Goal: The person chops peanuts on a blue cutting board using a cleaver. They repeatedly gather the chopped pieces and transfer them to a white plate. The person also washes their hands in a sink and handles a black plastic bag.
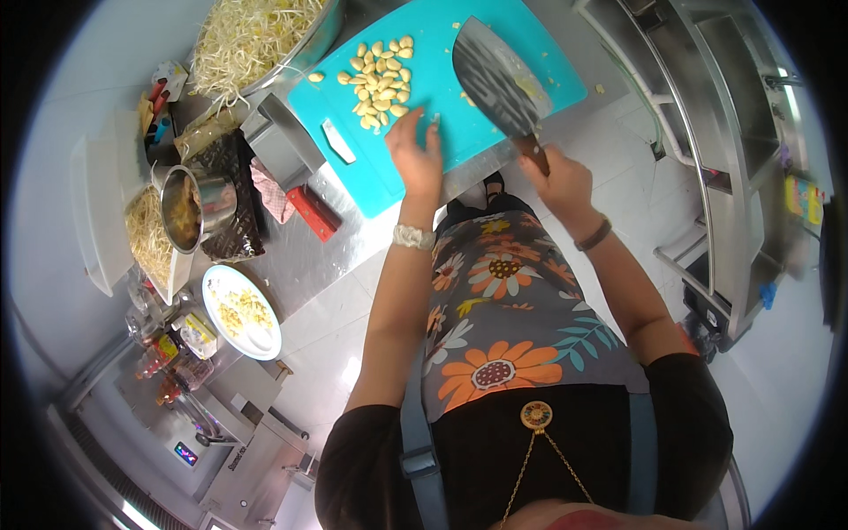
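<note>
My right hand (562, 182) grips the wooden handle of a broad-bladed cleaver (493, 79). Its blade, smeared with pale residue, is over the right part of a turquoise cutting board (371, 182). My left hand (416, 149) is over the board's near edge with thumb and fingers apart, the fingertips close to a heap of peeled garlic cloves (381, 83). A small whitish bit shows at the thumb tip; whether it is stuck there I cannot tell. One clove (316, 77) lies apart at the board's left edge. Small garlic scraps are scattered around the blade.
Left of the board lies a second cleaver with a red handle (315, 212). A steel bowl (329, 33) heaped with bean sprouts stands at the back left. Farther left are a steel pot (228, 205) and a plate (258, 341) with chopped garlic. Metal shelving (742, 185) stands right.
</note>
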Demonstrator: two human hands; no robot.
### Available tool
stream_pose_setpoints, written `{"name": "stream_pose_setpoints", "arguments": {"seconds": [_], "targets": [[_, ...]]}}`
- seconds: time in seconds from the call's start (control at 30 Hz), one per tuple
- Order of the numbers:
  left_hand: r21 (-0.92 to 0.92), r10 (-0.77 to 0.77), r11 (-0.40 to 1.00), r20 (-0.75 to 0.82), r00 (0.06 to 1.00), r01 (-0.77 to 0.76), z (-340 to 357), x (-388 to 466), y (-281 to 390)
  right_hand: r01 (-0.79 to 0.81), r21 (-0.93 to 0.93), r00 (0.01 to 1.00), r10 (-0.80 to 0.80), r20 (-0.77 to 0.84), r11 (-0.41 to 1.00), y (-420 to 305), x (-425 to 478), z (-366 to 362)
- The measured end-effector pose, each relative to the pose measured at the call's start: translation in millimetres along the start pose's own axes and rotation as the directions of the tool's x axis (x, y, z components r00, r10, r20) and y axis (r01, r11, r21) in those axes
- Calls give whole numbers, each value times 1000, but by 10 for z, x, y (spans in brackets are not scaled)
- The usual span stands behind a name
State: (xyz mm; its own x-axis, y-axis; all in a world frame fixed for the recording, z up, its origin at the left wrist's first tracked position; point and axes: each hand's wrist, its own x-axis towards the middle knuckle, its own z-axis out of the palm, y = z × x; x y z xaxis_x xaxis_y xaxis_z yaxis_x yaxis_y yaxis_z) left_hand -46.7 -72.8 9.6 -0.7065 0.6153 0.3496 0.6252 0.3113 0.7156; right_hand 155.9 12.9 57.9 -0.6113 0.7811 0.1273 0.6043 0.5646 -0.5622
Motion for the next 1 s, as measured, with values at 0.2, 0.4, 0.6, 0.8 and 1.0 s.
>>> {"name": "stream_pose_setpoints", "arguments": {"seconds": [0.2,0.4,0.6,0.8,1.0], "targets": [[94,-48,994,-106,993,58,-97,60,-92,27,-272,984,23,178,962,308,53,394],[67,98,992,61,993,-102,130,227,-225,-171,33,944,153,293,985,74,240,-71],[-151,31,989,182,983,-3,283,167,106,-86,2,983,84,164,996,50,136,-78],[-112,-177,978,12,984,177,-36,-5,-120,19,-156,993,-1,117,988,-16,-129,222],[-85,-105,990,120,987,116,-82,47,-204,27,-146,969,10,248,989,82,-82,298]]}}
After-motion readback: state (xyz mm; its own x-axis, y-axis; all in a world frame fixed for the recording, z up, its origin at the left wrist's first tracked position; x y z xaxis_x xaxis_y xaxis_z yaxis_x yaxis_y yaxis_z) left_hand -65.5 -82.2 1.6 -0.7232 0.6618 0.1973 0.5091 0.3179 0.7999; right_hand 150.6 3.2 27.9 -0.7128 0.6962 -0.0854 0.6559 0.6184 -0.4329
